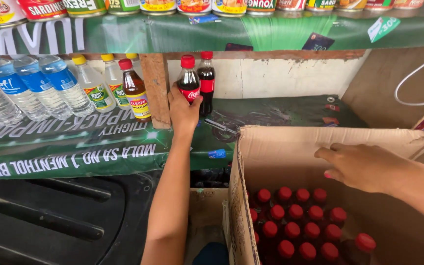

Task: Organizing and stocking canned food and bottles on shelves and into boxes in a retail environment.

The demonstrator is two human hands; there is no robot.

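Left hand fingers clamp a dark cola bottle on the shelf; right hand hovers loosely spread, empty, above red-capped bottles in the cardboard box.

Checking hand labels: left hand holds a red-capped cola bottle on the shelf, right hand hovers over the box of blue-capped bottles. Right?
Not quite. The caps in the cardboard box are red, not blue; the head view shows rows of red-capped bottles inside. The rest holds: the left hand grips the red-capped cola bottle on the shelf, and the right hand hovers over the box.
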